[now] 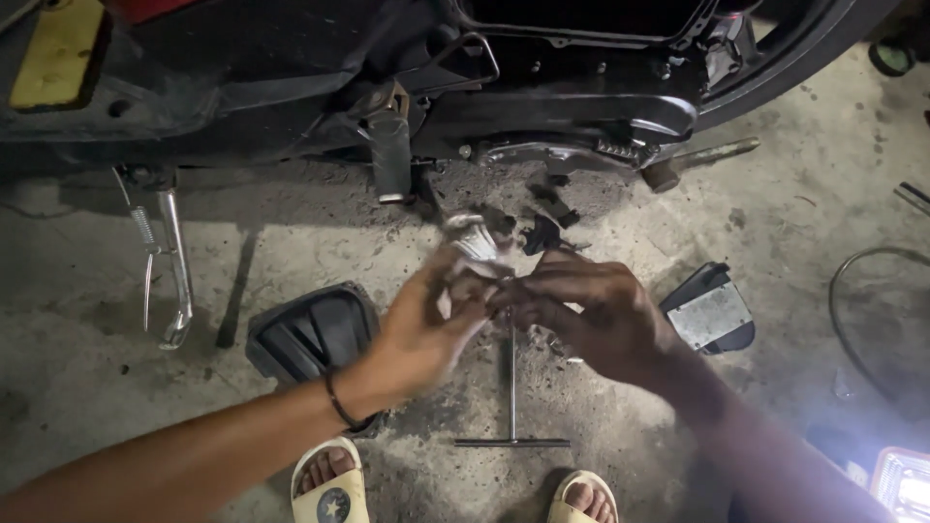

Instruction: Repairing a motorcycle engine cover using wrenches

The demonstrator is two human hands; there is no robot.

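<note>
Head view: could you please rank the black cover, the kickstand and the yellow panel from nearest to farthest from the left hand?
1. Black cover: on the floor just left of the left hand.
2. Kickstand: farther left, hanging under the scooter.
3. Yellow panel: top left corner, farthest.

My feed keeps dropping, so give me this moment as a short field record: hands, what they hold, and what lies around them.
left hand: blurred, gripping a crumpled pale rag
right hand: fingers pinched at the top of the T-handle wrench
wrench: upright, crossbar on the concrete floor
behind: underside of a scooter, side stand down
left of hands: black plastic cover
right of hands: dark part with a grey plate
feet: pale sandals
</note>
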